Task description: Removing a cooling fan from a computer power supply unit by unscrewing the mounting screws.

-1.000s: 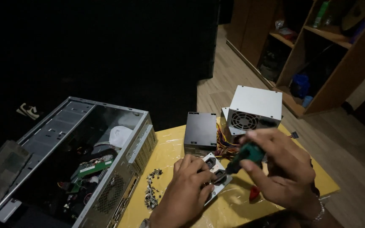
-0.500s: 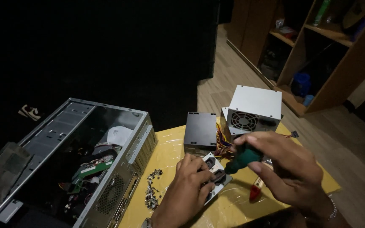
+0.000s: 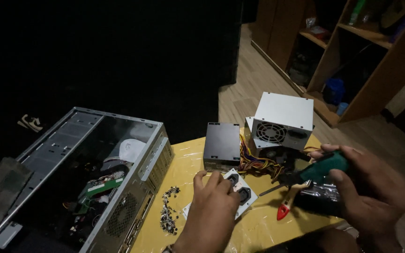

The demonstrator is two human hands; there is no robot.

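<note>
Your left hand (image 3: 212, 206) presses flat, fingers spread, on a small grey panel with two power sockets (image 3: 240, 189), pinning it to the yellow bench (image 3: 188, 164). Your right hand (image 3: 366, 192) is clenched round the green handle of a screwdriver (image 3: 322, 171), shaft slanting down towards the panel, tip just short of it as far as the dim light shows. Judged step: working the panel's screws. The next move calls for seating the tip squarely in a screw head while the left hand keeps the panel from sliding. A pile of loose screws (image 3: 167, 215) lies just left of the left hand, red-handled pliers (image 3: 288, 204) between both hands, the white power supply box (image 3: 282, 119) and black drive (image 3: 222, 143) beyond, and the open computer case (image 3: 71, 178) far left.
</note>
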